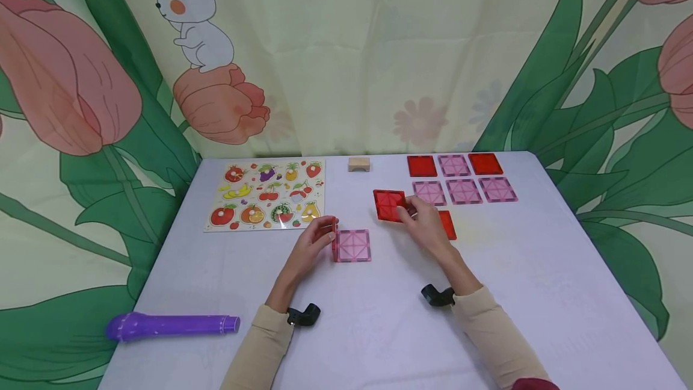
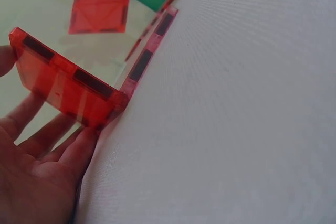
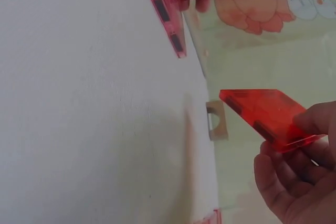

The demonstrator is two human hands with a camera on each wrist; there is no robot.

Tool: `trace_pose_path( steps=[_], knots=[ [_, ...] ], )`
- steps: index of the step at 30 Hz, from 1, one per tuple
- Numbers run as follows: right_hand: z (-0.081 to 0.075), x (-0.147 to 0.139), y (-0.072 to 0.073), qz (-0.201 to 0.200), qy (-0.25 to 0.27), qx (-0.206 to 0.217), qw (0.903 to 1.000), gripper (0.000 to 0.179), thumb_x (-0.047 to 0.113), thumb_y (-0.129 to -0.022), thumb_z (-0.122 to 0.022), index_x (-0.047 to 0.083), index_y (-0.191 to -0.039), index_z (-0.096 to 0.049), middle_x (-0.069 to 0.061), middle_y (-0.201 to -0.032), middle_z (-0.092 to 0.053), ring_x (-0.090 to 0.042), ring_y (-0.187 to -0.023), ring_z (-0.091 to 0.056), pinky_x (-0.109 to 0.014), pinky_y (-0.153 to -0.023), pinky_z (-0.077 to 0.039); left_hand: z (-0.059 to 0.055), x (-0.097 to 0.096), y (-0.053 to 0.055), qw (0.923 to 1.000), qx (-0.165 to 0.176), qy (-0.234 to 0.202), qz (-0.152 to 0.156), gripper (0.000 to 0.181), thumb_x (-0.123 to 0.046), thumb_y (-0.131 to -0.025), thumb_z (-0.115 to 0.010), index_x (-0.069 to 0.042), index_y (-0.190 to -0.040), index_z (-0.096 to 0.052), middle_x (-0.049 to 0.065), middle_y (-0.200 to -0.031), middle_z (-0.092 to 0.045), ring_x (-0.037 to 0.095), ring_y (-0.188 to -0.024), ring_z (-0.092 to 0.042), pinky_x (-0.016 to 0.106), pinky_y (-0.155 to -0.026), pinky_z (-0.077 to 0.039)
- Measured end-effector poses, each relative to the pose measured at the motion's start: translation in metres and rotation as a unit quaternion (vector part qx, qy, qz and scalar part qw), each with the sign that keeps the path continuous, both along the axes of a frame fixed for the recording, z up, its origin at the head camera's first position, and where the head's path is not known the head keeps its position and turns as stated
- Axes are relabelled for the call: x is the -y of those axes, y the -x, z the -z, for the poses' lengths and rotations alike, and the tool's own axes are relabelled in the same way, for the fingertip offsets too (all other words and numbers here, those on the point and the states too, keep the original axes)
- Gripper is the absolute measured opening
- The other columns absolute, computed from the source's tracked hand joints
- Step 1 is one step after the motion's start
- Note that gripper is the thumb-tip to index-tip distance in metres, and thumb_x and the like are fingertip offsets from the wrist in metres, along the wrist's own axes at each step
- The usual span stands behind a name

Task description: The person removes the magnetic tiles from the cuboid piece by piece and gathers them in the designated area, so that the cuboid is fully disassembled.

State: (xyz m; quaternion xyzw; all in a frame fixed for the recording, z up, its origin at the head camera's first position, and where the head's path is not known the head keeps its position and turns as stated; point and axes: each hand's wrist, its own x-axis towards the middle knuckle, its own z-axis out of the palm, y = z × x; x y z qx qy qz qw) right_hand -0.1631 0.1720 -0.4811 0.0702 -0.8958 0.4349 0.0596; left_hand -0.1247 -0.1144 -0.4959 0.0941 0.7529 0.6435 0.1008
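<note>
A pink square magnetic tile (image 1: 354, 246) lies flat on the table. A red magnetic tile (image 2: 68, 85) stands upright along its left edge, meeting it at a corner in the left wrist view. My left hand (image 1: 310, 250) holds this standing tile, with the thumb at its top edge and the fingers against its outer face. My right hand (image 1: 428, 227) pinches a second red magnetic tile (image 1: 388, 205) by its right edge, raised above the table and apart from the pink one. In the right wrist view this raised tile (image 3: 268, 114) is tilted.
Several red and pink tiles (image 1: 463, 191) lie in rows at the back right; another red tile (image 1: 448, 225) is partly behind my right hand. A fruit puzzle board (image 1: 265, 194) lies back left, a small wooden block (image 1: 359, 164) back centre, a purple microphone-shaped object (image 1: 173, 325) front left.
</note>
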Motion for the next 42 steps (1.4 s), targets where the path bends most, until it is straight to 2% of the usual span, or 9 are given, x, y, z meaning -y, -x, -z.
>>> trace_pose_path(
  steps=[8,12,20,25,34,42],
  knots=[
    [-0.003,-0.024,-0.006,0.039,-0.02,-0.006,0.999,0.034,0.023,-0.099,-0.063,-0.002,-0.122,-0.062,-0.019,-0.107,-0.068,-0.027,-0.092,-0.061,-0.017,-0.073,-0.052,0.002,0.0,0.0,1.0,0.001,0.0,0.003,0.045,-0.016,-0.103,-0.055,-0.002,-0.144,-0.045,0.02,-0.147,-0.05,0.034,-0.14,-0.047,0.045,-0.117,-0.043],
    [-0.003,-0.039,-0.01,0.059,-0.023,-0.003,0.998,0.037,0.023,-0.099,-0.063,-0.003,-0.126,-0.061,-0.021,-0.107,-0.068,-0.029,-0.091,-0.061,-0.012,-0.069,-0.05,0.001,0.0,0.0,1.0,0.005,0.0,0.004,0.045,-0.016,-0.102,-0.056,-0.002,-0.144,-0.045,0.02,-0.147,-0.051,0.033,-0.14,-0.047,0.046,-0.117,-0.042],
    [-0.011,-0.069,-0.019,0.102,-0.024,0.019,0.9943,0.046,0.028,-0.102,-0.059,-0.005,-0.134,-0.056,-0.024,-0.105,-0.067,-0.029,-0.083,-0.063,-0.008,-0.06,-0.05,0.001,0.001,-0.002,1.0,0.009,-0.002,0.003,0.044,-0.017,-0.103,-0.056,-0.003,-0.143,-0.045,0.021,-0.148,-0.05,0.033,-0.14,-0.047,0.046,-0.118,-0.042],
    [-0.012,-0.084,-0.023,0.127,-0.022,0.023,0.9914,0.047,0.029,-0.102,-0.058,-0.005,-0.135,-0.055,-0.024,-0.103,-0.066,-0.028,-0.08,-0.061,-0.006,-0.059,-0.048,0.002,0.001,-0.002,0.9999,0.011,-0.002,0.002,0.044,-0.016,-0.103,-0.056,-0.004,-0.143,-0.046,0.02,-0.148,-0.051,0.033,-0.14,-0.047,0.046,-0.117,-0.042],
    [-0.013,-0.107,-0.024,0.158,-0.026,0.06,0.9853,0.056,0.033,-0.104,-0.053,-0.003,-0.146,-0.045,-0.025,-0.111,-0.064,-0.033,-0.084,-0.068,-0.004,-0.06,-0.047,-0.003,0.001,-0.002,0.9999,0.0,0.011,0.0,0.044,-0.016,-0.103,-0.055,-0.003,-0.144,-0.045,0.019,-0.147,-0.051,0.033,-0.139,-0.048,0.046,-0.117,-0.043],
    [-0.006,-0.129,-0.021,0.186,-0.037,0.075,0.979,0.059,0.039,-0.105,-0.048,0.002,-0.151,-0.041,-0.024,-0.118,-0.063,-0.029,-0.088,-0.064,-0.004,-0.06,-0.046,-0.003,0.001,0.0,1.0,0.003,0.006,0.006,0.044,-0.015,-0.103,-0.055,-0.001,-0.144,-0.045,0.018,-0.147,-0.052,0.033,-0.14,-0.048,0.046,-0.118,-0.042]
  ],
)
